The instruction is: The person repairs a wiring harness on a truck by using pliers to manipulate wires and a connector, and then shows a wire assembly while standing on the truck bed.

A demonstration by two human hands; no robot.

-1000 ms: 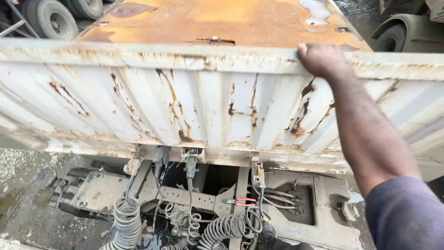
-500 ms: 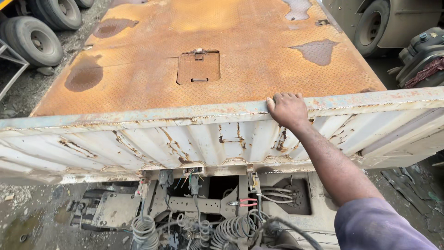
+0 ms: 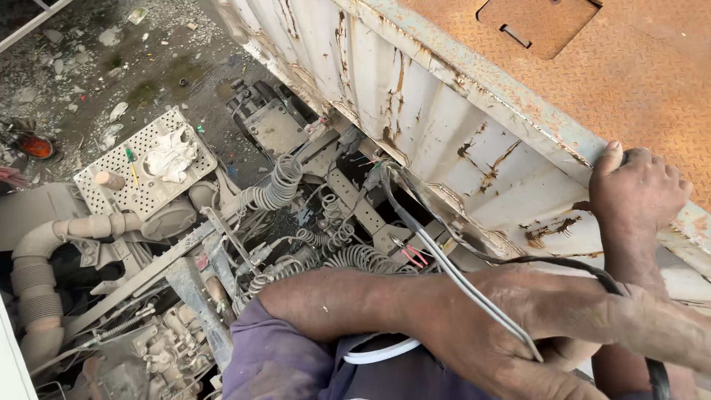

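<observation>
The right hand is clamped over the top edge of a rusty, pale-painted corrugated metal wall, its fingers curled onto the orange, rust-stained deck above and the thumb pressed against the outer face; this grip is closed tight on the rim. The left hand crosses low in front of the body, forearm reaching in from the left, and its fingers are folded around a bundle of cables, a pale grey pair and a thicker black one, which run up from the palm toward the underside of the wall, where they meet a cluster of connectors. That grip is pressed shut on the cables. A white cable loop lies against the purple sleeve under the forearm. Below the hands lies the open machinery of a truck chassis: several coiled air hoses hanging between brackets, a pair of red-handled pliers resting near the cables, and a ribbed grey intake pipe to the far left. A perforated metal plate carries a crumpled white rag, a green-handled screwdriver and a small cylindrical piece. A recessed hatch sits in the deck, well apart from the right hand. Muddy, littered ground shows beyond.
</observation>
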